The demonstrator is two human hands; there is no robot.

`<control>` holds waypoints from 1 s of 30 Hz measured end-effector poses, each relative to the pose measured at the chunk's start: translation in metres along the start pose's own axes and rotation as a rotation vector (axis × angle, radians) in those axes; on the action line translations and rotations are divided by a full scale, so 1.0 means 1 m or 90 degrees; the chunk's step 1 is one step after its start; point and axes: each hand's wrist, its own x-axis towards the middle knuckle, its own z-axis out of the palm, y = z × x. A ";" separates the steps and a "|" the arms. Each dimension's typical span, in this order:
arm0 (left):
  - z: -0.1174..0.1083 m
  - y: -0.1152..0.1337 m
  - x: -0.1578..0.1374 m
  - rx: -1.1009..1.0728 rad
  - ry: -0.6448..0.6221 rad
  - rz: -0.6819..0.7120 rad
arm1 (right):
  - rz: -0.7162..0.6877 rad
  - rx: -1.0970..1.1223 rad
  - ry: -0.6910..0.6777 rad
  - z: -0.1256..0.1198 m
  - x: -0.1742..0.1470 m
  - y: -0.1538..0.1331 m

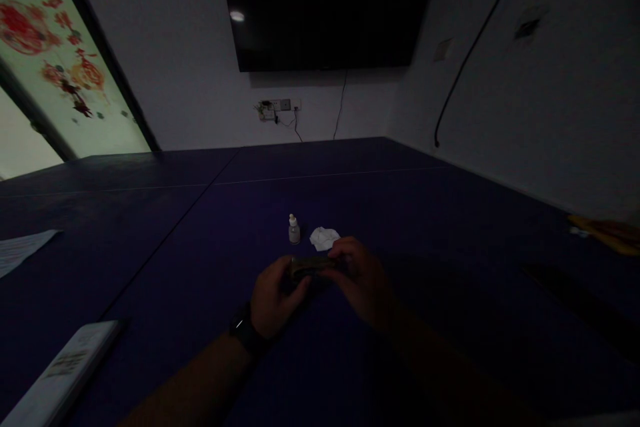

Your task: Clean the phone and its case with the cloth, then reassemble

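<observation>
- Far left: glass panel [70,53] with red decorations and Chinese-style characters; too blurred to read reliably.
- Left edge: paper sheet [25,250], rows of print, too small to read.
- Lower left: white box [70,360], darker printing on top face, not legible. Neither paper nor box is being touched.
- Left hand [271,297]: thumb and fingers closed on the left end of a small dark object [315,265]. Dark watch [245,325] on that wrist, no brand readable.
- Small bottle [294,233]: upright on the purple table [200,280] just beyond the object, white top on. Any label unreadable.
- Object itself: up between both hands, near the bottle. Too dark to identify, no marking visible. Progress, my read: handling under way, not set down; nothing shows a finished result, and how much is left can't be judged.
- Crumpled white tissue [325,238]: right of bottle, apart from it, no print.
- TV [330,7] on wall: dark, no logo legible.
- Right hand [363,280]: thumb and fingers pinching the object's right end.
</observation>
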 end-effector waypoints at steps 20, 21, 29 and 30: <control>-0.011 0.021 -0.001 0.083 0.073 0.229 | 0.176 0.029 -0.016 0.022 -0.015 -0.002; -0.010 0.022 -0.002 0.082 0.077 0.225 | 0.185 0.037 -0.006 0.025 -0.016 -0.002; -0.008 0.024 0.001 0.078 0.094 0.175 | 0.248 0.206 0.054 0.045 -0.019 -0.006; -0.008 0.024 0.001 0.078 0.093 0.172 | 0.258 0.225 0.058 0.047 -0.019 -0.007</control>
